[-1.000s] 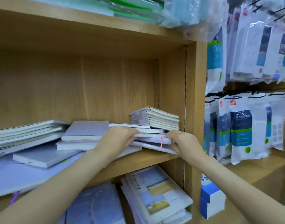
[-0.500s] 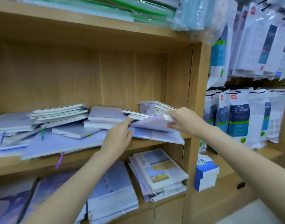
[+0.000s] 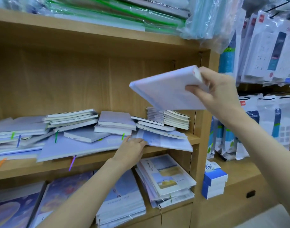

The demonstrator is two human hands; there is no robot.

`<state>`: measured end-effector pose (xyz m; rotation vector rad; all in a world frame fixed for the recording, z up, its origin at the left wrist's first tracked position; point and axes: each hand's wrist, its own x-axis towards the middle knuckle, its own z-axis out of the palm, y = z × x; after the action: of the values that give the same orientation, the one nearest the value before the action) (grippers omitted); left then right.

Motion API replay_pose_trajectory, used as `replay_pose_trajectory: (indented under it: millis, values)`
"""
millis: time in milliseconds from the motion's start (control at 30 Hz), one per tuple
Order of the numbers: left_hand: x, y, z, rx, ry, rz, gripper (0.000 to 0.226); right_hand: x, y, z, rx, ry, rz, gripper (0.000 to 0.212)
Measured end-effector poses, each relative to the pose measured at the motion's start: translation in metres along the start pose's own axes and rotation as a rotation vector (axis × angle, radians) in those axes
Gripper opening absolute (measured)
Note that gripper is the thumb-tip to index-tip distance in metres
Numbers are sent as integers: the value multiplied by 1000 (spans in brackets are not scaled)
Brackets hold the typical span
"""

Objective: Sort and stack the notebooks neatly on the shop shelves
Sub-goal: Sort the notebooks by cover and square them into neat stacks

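One pale notebook [image 3: 167, 91] is hanging tilted at centre right, pinched by its corner in the right hand [image 3: 221, 94], while the left hand [image 3: 132, 149], fingers flat and loosely spread, is steadying overhanging notebooks [image 3: 165, 140] that are risking sliding off the shelf [image 3: 91, 163].

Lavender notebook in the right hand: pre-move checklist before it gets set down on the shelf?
1. Right hand grip on the lavender notebook: ok, held at one corner, lifted clear of the shelf.
2. Notebook level: not ok, tilted, far edge drooping.
3. Left hand steadying the large flat notebook: ok, fingers at its front edge.
4. Middle shelf piles tidy: not ok, notebooks askew, several overhanging the front.
5. Small stack at right square: ok, roughly.
6. Free landing spot: cannot tell.
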<state>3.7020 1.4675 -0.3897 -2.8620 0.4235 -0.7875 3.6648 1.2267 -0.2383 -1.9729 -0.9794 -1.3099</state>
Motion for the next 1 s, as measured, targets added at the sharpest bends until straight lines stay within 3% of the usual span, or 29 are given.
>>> replay_pose_trajectory:
  millis: [133, 333, 533, 633, 833, 1000]
  values:
    - [15, -8, 12, 50, 115, 65, 33, 2, 16, 22, -44, 25, -53, 18]
    - [38, 5, 20, 269, 113, 110, 41, -63, 49, 77, -93, -248, -69, 28]
    - [53, 29, -7, 213, 135, 142, 39, -48, 49, 62, -60, -146, 5, 15]
    - [50, 8, -34, 135, 238, 87, 19, -42, 49, 53, -37, -94, 15, 13]
    - [16, -82, -63, -12, 547, 176, 20, -44, 36, 69, -25, -15, -13, 25]
    - [-6, -116, -99, -110, 717, 51, 33, -20, 12, 99, -32, 119, -53, 33]
